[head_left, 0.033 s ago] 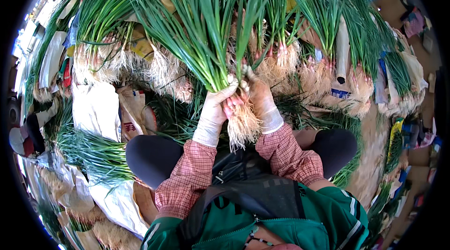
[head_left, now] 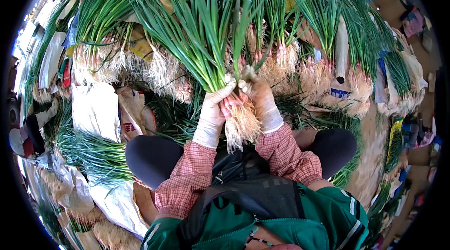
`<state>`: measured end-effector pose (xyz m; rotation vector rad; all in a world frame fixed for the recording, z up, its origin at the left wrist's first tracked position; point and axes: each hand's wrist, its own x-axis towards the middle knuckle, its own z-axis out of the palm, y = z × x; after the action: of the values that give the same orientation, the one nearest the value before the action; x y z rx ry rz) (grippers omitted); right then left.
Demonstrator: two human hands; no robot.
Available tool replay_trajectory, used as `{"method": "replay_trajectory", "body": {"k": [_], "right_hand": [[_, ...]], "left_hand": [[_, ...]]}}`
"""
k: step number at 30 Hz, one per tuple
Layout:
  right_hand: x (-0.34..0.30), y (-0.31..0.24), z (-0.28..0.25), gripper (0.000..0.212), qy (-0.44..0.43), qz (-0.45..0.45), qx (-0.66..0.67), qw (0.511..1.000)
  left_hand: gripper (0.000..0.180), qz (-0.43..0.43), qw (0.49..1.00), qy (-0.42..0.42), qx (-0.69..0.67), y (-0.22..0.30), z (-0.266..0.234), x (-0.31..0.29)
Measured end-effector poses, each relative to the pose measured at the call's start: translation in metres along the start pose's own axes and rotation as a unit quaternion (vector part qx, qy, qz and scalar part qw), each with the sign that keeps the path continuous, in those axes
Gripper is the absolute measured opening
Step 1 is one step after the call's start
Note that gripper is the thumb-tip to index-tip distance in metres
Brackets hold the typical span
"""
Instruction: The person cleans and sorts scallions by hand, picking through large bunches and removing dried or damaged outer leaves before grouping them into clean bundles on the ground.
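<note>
My left hand (head_left: 214,108), in a whitish glove, is wrapped round a thick bunch of green onions (head_left: 205,55) just above its pinkish bulbs. The long green leaves fan up and away from me, while pale stringy roots (head_left: 243,125) hang toward my lap. At the right side of the same bunch, my right hand (head_left: 263,102), gloved too, has its fingers curled at the stem bases. Its fingertips are slightly blurred and partly hidden by the stems.
Beyond my hands lies a row of more green onions (head_left: 108,20), roots toward me. To my left are a white sack (head_left: 96,111) and another heap of green onions (head_left: 101,156). My bent knees flank a dark apron (head_left: 243,168). A brown floor strip (head_left: 368,156) runs at right.
My right hand's fingers have curled in more at the stem bases. The roots have swung slightly left and spread. My left hand keeps its hold.
</note>
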<state>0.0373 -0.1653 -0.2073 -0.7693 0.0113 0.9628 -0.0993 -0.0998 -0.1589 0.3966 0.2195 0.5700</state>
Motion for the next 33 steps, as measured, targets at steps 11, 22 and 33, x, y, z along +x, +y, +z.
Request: {"method": "replay_trajectory", "body": {"k": [11,22,33], "right_hand": [[0.041,-0.097,0.039,0.027,0.109,-0.205,-0.724,0.649],[0.026,-0.066,0.06,0.023,0.173,-0.275,-0.613,0.72],[-0.009,-0.019,0.016,0.01,-0.036,-0.084,-0.338,0.937]], "left_hand": [[0.052,-0.05,0.994,-0.062,-0.07,0.012,-0.021,0.011],[0.036,-0.043,0.993,0.009,0.108,0.01,-0.019,0.008],[0.029,-0.068,0.992,0.005,0.104,0.008,-0.016,0.01]]}}
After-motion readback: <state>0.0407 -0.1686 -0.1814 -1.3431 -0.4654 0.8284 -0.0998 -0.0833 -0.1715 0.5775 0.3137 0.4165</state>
